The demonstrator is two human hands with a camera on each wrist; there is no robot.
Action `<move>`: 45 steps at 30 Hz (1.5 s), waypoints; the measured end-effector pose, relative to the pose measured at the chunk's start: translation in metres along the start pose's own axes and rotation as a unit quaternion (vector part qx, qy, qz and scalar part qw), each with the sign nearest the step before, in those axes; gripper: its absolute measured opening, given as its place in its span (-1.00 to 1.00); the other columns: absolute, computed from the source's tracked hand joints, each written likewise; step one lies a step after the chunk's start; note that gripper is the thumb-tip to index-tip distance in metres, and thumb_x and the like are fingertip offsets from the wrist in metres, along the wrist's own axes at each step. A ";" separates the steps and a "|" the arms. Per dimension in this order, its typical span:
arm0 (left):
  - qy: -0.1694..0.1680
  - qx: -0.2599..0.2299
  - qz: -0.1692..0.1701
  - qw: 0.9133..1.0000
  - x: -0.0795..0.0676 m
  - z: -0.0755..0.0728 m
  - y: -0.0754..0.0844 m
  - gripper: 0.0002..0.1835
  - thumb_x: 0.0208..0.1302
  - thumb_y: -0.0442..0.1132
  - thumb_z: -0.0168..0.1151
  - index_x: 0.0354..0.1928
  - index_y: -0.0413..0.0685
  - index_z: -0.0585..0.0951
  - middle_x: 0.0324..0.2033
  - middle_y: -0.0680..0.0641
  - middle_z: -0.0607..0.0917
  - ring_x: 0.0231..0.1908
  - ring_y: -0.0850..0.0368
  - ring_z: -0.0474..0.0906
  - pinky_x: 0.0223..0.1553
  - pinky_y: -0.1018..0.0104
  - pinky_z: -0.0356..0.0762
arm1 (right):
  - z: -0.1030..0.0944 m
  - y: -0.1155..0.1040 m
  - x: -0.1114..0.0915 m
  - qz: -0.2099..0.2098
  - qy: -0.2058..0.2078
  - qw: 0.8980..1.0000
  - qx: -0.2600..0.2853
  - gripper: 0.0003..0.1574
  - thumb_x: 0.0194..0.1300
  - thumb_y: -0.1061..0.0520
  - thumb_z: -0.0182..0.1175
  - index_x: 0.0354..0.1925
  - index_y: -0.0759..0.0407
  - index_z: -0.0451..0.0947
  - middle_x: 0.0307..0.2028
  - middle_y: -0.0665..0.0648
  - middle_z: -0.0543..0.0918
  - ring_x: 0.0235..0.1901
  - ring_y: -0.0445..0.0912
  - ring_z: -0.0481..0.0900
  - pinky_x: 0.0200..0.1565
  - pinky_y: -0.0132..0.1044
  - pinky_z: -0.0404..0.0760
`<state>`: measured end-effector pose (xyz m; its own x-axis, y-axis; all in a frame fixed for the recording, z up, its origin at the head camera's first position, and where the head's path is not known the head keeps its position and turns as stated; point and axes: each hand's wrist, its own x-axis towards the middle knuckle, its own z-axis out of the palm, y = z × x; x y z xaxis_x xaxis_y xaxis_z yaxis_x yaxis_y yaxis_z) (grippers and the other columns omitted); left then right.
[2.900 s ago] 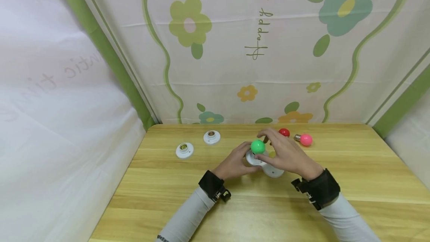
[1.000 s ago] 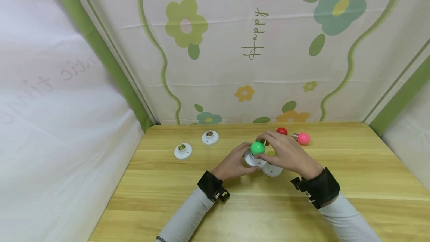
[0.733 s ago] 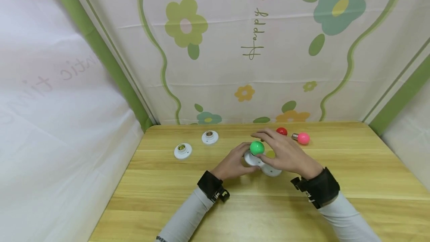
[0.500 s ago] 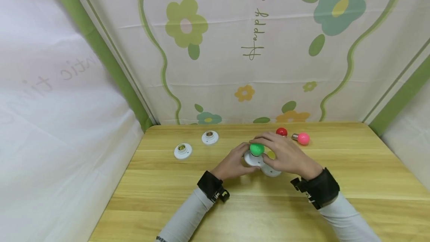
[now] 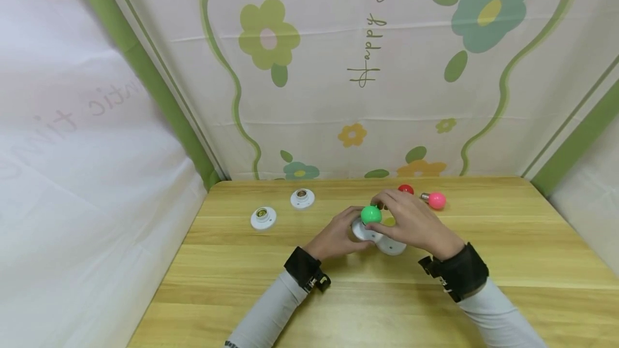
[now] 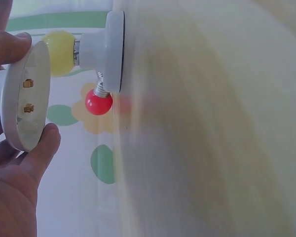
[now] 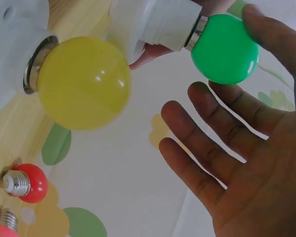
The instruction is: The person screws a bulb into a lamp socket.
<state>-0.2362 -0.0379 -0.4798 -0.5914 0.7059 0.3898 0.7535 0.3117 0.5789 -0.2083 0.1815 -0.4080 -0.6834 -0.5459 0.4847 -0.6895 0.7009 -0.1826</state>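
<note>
My left hand (image 5: 336, 236) grips a round white lamp holder (image 6: 15, 98) by its rim, tilted and clear of the table, its underside with brass contacts facing the left wrist camera. In the holder's mouth sits a green bulb (image 7: 224, 49), a strip of its metal collar still showing. My right hand (image 5: 416, 224) pinches this bulb between thumb and fingertips, the other fingers spread apart. Right beside it, a yellow bulb (image 7: 84, 83) is seated in a second white holder (image 5: 391, 246) standing on the table, partly hidden behind my right hand in the head view.
Two white holders with no bulb, a nearer one (image 5: 263, 218) and a farther one (image 5: 302, 198), stand at the left of the wooden table (image 5: 377, 305). A red bulb (image 5: 405, 189) and a pink bulb (image 5: 437, 201) lie near the back edge, before a flowered cloth (image 5: 314, 95).
My right fingers have loosened, reached over the green bulb and closed on it again. The bulb has stayed in its holder, and my left hand has kept its grip in place.
</note>
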 end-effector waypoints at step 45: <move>0.000 -0.002 0.007 1.000 -0.001 -0.001 0.000 -0.27 0.17 -0.06 0.36 0.36 0.05 0.29 0.26 0.04 0.38 0.21 0.25 0.33 0.19 0.40 0.39 | 0.001 0.001 -0.001 -0.040 -0.017 0.999 0.010 -0.24 0.14 -0.23 0.33 0.25 -0.01 0.46 0.16 0.00 0.54 0.16 -0.05 0.44 -0.06 -0.02 0.63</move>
<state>-0.2357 -0.0392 -0.4789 -0.5811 0.7103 0.3973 0.7601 0.2992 0.5768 -0.2088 0.1823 -0.4099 -0.6330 -0.6154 0.4697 -0.7469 0.6450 -0.1615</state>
